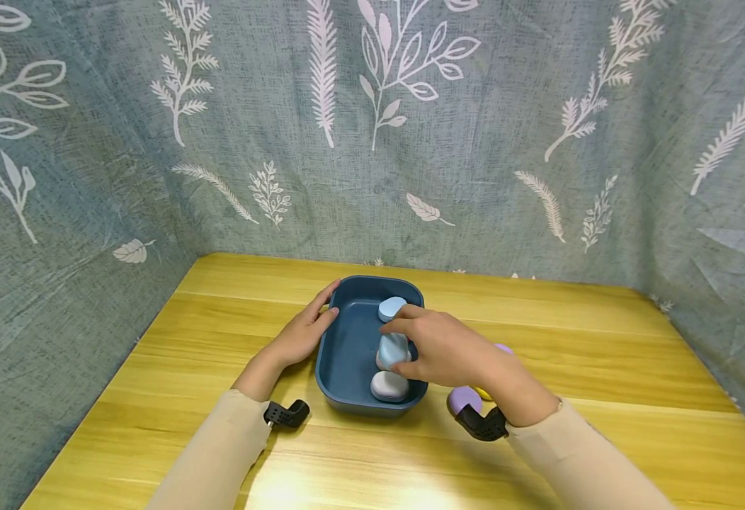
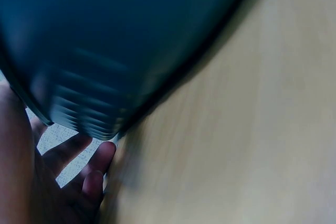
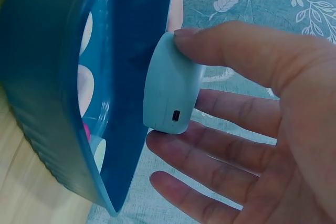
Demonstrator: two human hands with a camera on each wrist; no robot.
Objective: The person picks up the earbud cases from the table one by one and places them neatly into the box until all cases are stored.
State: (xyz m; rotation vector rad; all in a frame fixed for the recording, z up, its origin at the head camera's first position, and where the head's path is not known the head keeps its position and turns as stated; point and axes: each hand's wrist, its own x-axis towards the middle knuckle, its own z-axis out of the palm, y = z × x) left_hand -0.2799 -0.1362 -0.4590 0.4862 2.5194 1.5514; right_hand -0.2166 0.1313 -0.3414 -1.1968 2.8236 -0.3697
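My right hand pinches a light-blue rounded case between thumb and fingers, above the right side of a dark blue bin. A small port slot shows on the case in the right wrist view. Inside the bin lie a pale-blue rounded piece at the far end and a whitish rounded piece at the near end. Another pale piece is partly hidden below the held case. Along the bin's left rim rests my left hand, fingers fairly straight and touching its side.
Right of the bin, a purple round piece lies on the wooden table. A bit of yellow and another purple piece show partly behind my right forearm. Leaf-patterned cloth hangs around the table.
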